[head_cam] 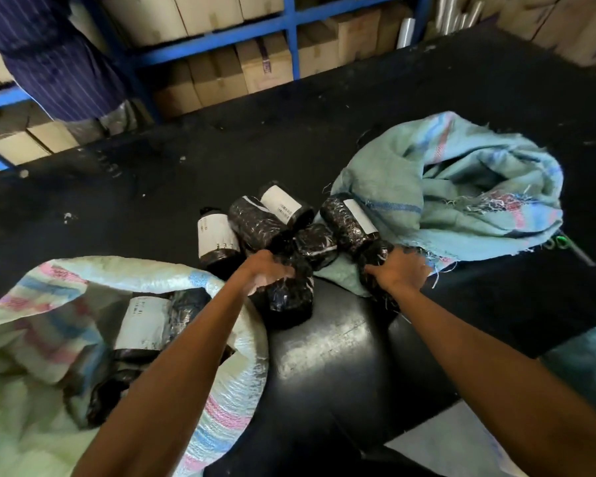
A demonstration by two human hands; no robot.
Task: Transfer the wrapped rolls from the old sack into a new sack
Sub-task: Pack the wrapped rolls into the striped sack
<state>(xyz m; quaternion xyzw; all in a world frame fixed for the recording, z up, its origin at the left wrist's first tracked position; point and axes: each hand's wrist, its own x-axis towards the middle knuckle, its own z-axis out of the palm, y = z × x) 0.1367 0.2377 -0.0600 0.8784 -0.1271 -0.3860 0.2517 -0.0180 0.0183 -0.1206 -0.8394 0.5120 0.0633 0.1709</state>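
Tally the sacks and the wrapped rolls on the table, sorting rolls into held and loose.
Sacks: 2, the old sack and the new sack.
Rolls held: 2, left hand, right hand.
Loose rolls on the table: 5.
Total: 9.

A black worktop [324,139] fills most of the view, dusty and flecked with lint, its near edge glossy where light catches it. Beyond it, from ten to one o'clock, blue metal shelving [221,39] holds rows of brown cardboard boxes [255,63]. Clear film rolls [406,31] stand at one o'clock. A dark striped garment [49,53] hangs at eleven o'clock.
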